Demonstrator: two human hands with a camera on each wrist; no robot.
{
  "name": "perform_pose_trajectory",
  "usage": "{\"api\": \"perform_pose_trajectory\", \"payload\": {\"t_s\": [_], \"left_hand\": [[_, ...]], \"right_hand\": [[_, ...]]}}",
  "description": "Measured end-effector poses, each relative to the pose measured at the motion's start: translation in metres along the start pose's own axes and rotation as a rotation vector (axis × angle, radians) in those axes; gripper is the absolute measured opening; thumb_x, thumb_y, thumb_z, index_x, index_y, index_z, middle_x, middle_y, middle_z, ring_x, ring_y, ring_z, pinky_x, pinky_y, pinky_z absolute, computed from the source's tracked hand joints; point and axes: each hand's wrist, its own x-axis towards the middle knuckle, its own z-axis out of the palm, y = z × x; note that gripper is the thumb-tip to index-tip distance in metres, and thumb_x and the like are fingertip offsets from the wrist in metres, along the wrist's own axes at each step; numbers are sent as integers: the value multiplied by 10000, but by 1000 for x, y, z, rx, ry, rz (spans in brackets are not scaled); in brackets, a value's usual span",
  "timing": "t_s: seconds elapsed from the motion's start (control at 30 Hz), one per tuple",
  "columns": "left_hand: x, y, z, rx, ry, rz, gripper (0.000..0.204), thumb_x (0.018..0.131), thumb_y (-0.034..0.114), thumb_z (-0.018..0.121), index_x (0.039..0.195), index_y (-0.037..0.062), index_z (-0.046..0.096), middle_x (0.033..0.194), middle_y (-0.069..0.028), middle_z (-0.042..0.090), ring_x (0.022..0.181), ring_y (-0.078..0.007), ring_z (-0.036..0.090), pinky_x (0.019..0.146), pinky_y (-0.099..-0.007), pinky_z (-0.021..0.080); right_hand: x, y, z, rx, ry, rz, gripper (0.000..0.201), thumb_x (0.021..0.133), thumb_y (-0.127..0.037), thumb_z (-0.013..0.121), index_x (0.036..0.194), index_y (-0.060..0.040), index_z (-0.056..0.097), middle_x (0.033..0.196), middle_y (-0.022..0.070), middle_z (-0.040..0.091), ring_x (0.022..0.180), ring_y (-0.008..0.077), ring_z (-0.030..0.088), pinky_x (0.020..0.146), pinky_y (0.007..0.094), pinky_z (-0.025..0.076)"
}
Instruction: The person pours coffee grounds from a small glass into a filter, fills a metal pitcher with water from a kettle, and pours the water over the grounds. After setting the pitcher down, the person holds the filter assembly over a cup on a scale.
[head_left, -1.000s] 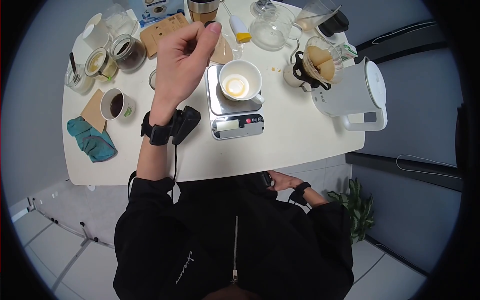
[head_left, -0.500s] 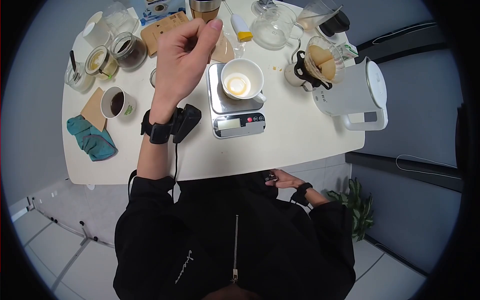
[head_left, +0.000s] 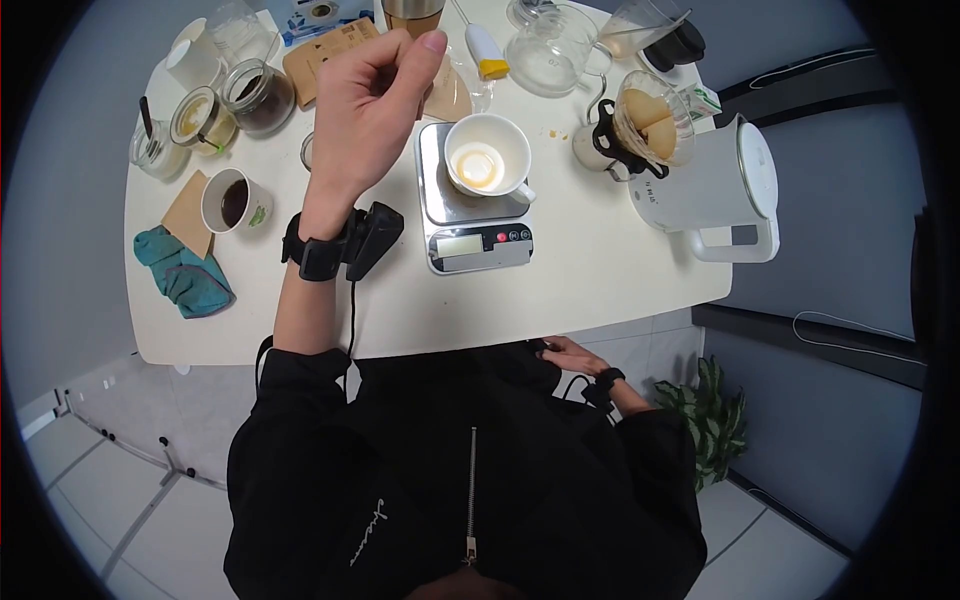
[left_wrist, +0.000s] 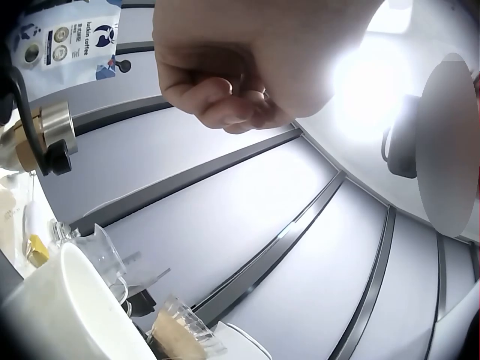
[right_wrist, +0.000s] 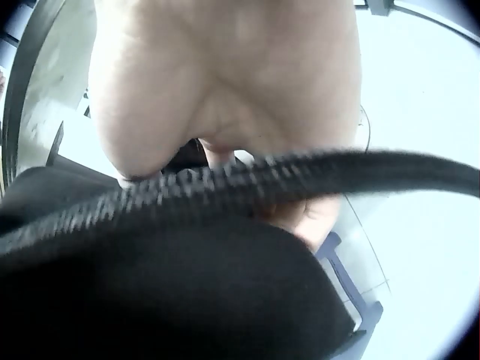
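Observation:
Raised over the table, my left hand (head_left: 370,115) has its fingers curled in toward the palm. In the left wrist view nothing shows between the curled fingers (left_wrist: 225,112). To its right, a white cup (head_left: 487,158) with a brown ring of residue inside stands on a silver kitchen scale (head_left: 480,250). My right hand (head_left: 573,356) is low, below the table edge by the lap. Its fingers are partly hidden by dark clothing and a black cord (right_wrist: 315,180) in the right wrist view; I cannot tell whether it holds something dark there.
A glass dripper with a brown filter (head_left: 650,125) and a white kettle (head_left: 705,190) stand at right. Left are a paper cup of dark liquid (head_left: 236,202), a jar of dark grounds (head_left: 258,98) and a teal cloth (head_left: 185,275). A glass pot (head_left: 550,55) and milk frother (head_left: 487,50) sit behind.
My left hand stays raised in the same curled pose. My right hand shifts slightly by the lap, and the dark object seen beside its fingers earlier is now less visible.

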Motion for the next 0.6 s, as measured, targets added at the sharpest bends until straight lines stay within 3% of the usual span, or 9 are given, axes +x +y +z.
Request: {"api": "perform_pose_trajectory", "payload": {"t_s": [0.17,0.27,0.3,0.43,0.53,0.57,0.6], "left_hand": [[1,-2,-7,23,15,4,405,933,272,567,612,38,490,528,48,425,503,-16,367,462,-201,274],[1,-3,-3,4,11,1,404,935,265,564,612,36,487,529,50,420,506,-16,360,463,-203,270],[1,-3,-3,3,18,-3,404,936,262,563,612,34,484,529,51,414,509,-16,354,464,-204,266],[1,-8,-9,34,25,-20,413,938,266,560,617,23,471,536,56,389,525,-19,329,470,-213,253],[3,-20,-5,30,14,-72,427,941,282,552,621,15,462,544,61,369,536,-23,311,474,-220,244],[4,-26,-4,16,5,-121,437,944,294,545,622,11,458,548,63,359,541,-25,302,476,-223,240],[4,-32,-3,3,-4,-170,447,946,306,537,624,7,454,553,66,348,546,-28,294,477,-226,235]], "right_hand": [[29,16,-13,-155,-120,233,417,861,-299,631,1147,-7,549,981,116,630,833,207,600,741,345,487],[44,44,-12,-426,52,-137,420,866,-374,606,1128,-48,567,916,176,649,829,278,622,720,395,486],[44,46,-13,-432,51,-142,420,866,-374,606,1128,-48,567,916,176,649,829,278,622,720,395,486],[12,0,1,-624,164,-20,368,886,-361,579,1054,-34,586,915,189,642,837,336,614,714,411,480],[-33,-54,4,-905,381,-413,254,859,-252,646,961,-22,614,771,133,635,653,266,586,631,341,475],[-50,-81,-1,-906,379,-414,254,859,-252,646,961,-22,614,771,133,635,653,266,586,631,341,475],[-63,-114,-9,-731,237,-334,202,853,-213,646,882,-16,610,711,108,619,606,234,571,595,323,460]]}}
